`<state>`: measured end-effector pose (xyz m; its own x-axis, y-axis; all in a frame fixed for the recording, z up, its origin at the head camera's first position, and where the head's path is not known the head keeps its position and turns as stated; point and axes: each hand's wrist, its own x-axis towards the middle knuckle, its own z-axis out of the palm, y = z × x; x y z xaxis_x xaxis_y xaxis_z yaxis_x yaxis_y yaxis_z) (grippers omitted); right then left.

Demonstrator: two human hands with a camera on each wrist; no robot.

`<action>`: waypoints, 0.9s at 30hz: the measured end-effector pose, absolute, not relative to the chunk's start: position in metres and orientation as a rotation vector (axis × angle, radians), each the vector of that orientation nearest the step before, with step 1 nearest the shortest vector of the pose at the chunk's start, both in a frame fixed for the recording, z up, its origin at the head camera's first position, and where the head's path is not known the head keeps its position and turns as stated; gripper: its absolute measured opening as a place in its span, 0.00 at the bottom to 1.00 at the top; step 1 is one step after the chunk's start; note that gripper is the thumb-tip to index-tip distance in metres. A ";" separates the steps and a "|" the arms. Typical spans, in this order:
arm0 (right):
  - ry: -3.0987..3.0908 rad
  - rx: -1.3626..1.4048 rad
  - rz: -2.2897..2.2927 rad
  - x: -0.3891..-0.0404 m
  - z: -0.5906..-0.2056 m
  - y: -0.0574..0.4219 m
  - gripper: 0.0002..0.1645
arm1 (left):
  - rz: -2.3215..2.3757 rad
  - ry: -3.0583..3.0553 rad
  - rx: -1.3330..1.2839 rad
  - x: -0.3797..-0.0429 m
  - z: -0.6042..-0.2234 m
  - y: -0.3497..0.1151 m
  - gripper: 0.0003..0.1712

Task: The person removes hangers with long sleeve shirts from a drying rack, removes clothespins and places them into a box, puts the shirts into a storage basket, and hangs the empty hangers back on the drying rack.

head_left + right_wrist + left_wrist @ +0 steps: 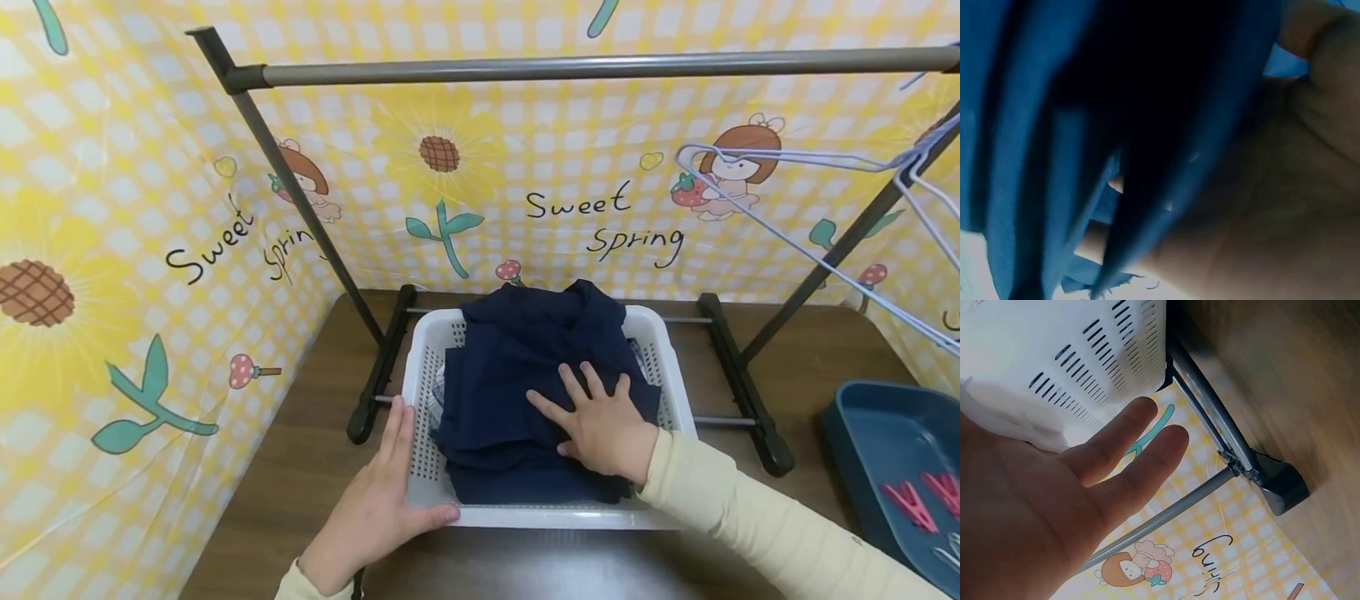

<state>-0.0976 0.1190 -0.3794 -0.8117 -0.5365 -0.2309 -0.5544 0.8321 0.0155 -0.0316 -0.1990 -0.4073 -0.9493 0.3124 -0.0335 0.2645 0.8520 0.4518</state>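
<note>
A white plastic basket (678, 400) with slotted walls holds a folded stack of navy-blue cloth (517, 375), its top piece seemingly a garment with a collar at the far end. My right hand (603, 429) rests on this cloth with its fingers spread. Dark folds cover part of that hand in the right wrist view. At the basket's near left corner is my left hand (375, 500), its straight fingers along the left side and its thumb across the front rim. The left wrist view shows two extended fingers (1141, 472) beside the slotted wall. Checked fabric peeks out under the navy cloth.
A metal clothes rack (600, 67) stands over and behind the basket on the brown wooden table (300, 467). Light-purple wire hangers (795, 156) hang at its right. A blue tray (870, 450) with pink clothespins (911, 506) sits at the right. Patterned yellow sheeting encloses the table.
</note>
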 end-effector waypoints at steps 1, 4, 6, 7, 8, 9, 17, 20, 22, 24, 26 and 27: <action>2.764 -0.843 0.073 -0.100 -0.380 0.121 0.44 | 0.689 2.924 0.462 -0.032 -0.407 -0.199 0.77; 2.701 -0.851 -0.075 -0.104 -0.374 0.125 0.46 | 0.688 2.931 0.475 -0.032 -0.408 -0.199 0.76; 2.668 -0.859 -0.183 -0.104 -0.367 0.130 0.47 | 0.685 2.930 0.479 -0.031 -0.408 -0.199 0.76; 2.659 -0.866 -0.236 -0.104 -0.363 0.134 0.48 | 0.683 2.928 0.481 -0.031 -0.408 -0.199 0.76; 2.654 -0.866 -0.278 -0.102 -0.359 0.137 0.49 | 0.680 2.929 0.482 -0.031 -0.408 -0.199 0.76; 2.657 -0.868 -0.311 -0.101 -0.355 0.141 0.49 | 0.675 2.927 0.479 -0.031 -0.408 -0.199 0.76; 2.812 -0.838 -0.501 -0.102 -0.341 0.183 0.48 | 0.643 2.927 0.452 -0.031 -0.404 -0.201 0.76; 2.877 -0.761 -0.564 -0.122 -0.336 0.197 0.43 | 0.640 2.932 0.448 -0.031 -0.403 -0.202 0.77; 2.884 -0.671 -0.650 -0.141 -0.332 0.206 0.40 | 0.644 2.931 0.447 -0.031 -0.403 -0.202 0.77; 2.859 -0.564 -0.717 -0.164 -0.329 0.216 0.38 | 0.654 2.931 0.445 -0.031 -0.404 -0.202 0.77; 2.821 -0.501 -0.759 -0.187 -0.331 0.225 0.38 | 0.670 2.925 0.444 -0.030 -0.405 -0.201 0.77; 2.787 -0.473 -0.780 -0.198 -0.332 0.230 0.39 | 0.675 2.917 0.439 -0.030 -0.406 -0.200 0.77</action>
